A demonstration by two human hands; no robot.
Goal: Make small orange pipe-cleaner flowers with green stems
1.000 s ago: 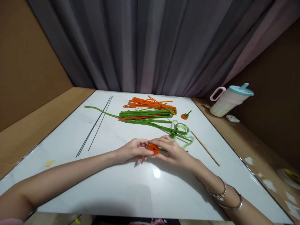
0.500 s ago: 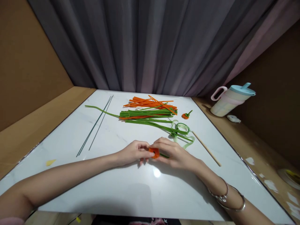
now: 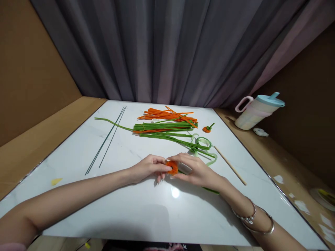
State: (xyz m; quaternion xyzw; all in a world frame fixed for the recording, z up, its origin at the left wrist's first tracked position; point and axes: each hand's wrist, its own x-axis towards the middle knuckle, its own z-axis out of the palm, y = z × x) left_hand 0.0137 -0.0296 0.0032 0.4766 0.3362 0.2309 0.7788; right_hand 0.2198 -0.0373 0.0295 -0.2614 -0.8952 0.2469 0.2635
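Between my two hands is a small round orange pipe-cleaner piece (image 3: 173, 167), with a green pipe-cleaner stem (image 3: 211, 190) running off to the right beneath my right hand. My left hand (image 3: 154, 168) pinches its left side, thumb lying across the front. Fingers of my right hand (image 3: 195, 169) close on its right side from above and below. Beyond my hands lie a bundle of green pipe cleaners (image 3: 164, 126) and a pile of orange pipe cleaners (image 3: 164, 113). A finished-looking small orange ball with a green stem (image 3: 206, 129) rests to the right of them.
A roll of pale green tape (image 3: 204, 142) lies partly unwound near a thin wooden stick (image 3: 230, 165). Thin dark wires (image 3: 106, 141) are at the left, with a yellow scrap (image 3: 56, 181) nearer. A lidded tumbler (image 3: 258, 111) stands off the white tabletop at right.
The orange piece has turned and now shows a rounder face toward me. My right fingers have shifted slightly, and more of the green stem shows below my right wrist.
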